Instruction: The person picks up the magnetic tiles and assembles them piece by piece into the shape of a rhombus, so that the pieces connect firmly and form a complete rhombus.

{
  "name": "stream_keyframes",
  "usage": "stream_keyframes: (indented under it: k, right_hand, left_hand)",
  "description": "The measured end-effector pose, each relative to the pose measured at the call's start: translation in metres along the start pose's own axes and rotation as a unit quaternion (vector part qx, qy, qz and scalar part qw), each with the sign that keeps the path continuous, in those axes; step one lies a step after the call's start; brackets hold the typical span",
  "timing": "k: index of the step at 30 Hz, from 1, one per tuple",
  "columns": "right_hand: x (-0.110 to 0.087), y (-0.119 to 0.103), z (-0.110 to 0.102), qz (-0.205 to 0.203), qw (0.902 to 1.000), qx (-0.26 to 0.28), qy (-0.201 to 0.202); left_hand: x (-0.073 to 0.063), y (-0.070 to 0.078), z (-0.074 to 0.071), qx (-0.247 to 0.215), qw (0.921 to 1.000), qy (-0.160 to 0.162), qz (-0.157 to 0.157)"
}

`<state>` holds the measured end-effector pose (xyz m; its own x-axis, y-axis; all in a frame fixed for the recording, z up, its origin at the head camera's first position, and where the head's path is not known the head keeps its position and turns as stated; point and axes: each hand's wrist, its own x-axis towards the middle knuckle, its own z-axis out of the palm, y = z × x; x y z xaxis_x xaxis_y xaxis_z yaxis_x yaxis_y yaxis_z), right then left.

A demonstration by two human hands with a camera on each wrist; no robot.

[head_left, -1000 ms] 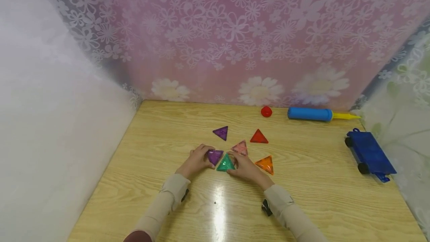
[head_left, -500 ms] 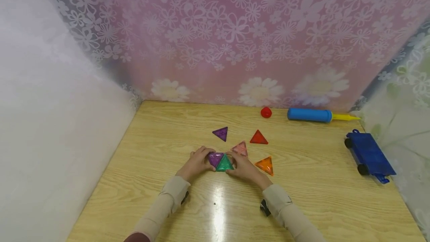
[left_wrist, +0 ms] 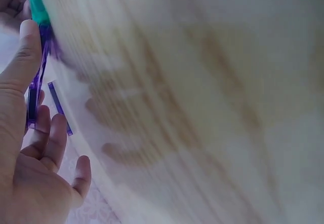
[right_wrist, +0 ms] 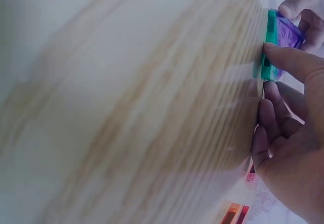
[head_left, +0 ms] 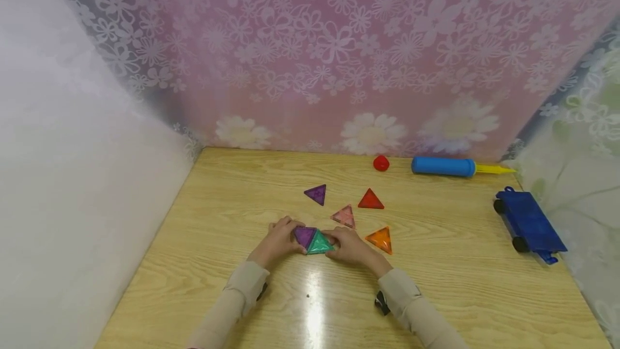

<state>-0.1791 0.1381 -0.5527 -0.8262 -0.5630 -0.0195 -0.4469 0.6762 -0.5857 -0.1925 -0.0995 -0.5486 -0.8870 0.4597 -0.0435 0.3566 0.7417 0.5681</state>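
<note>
In the head view, my left hand [head_left: 280, 242] grips a purple triangular magnetic tile [head_left: 304, 236] between thumb and fingers. My right hand [head_left: 352, 246] holds a green triangular magnetic tile [head_left: 319, 244] by its outer corner. The two tiles meet along one slanted edge. From the left wrist, the purple tile [left_wrist: 35, 92] appears nearly edge-on beside the left thumb, with the outer fingers hanging loosely below. The right wrist view has the right thumb and index finger on the green tile [right_wrist: 270, 41], its other fingers curled near the tabletop.
Loose triangular tiles lie behind and right: purple [head_left: 317, 194], pink [head_left: 345, 216], red [head_left: 371, 200] and orange [head_left: 380, 239]. Along the back are a small red object [head_left: 381, 163] and a blue pump [head_left: 443, 166] with yellow nozzle. A blue toy wagon [head_left: 530, 222] stands far right.
A narrow gap between the purple and green tiles has closed, so their edges now meet. Both hands have shifted slightly toward the person with the tiles. The loose tiles stay put.
</note>
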Motion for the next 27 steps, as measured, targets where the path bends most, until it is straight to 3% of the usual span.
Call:
stream_keyframes:
  k: [14, 27]
  right_hand:
    - [-0.003, -0.002, 0.0, -0.011, 0.9998, 0.016, 0.01]
    - [-0.004, -0.005, 0.002, 0.008, 0.9991, 0.036, 0.023]
  left_hand:
    - [-0.021, 0.001, 0.001, -0.061, 0.9978, 0.025, -0.009]
    - [-0.028, -0.003, 0.011, -0.169, 0.9841, 0.051, 0.018]
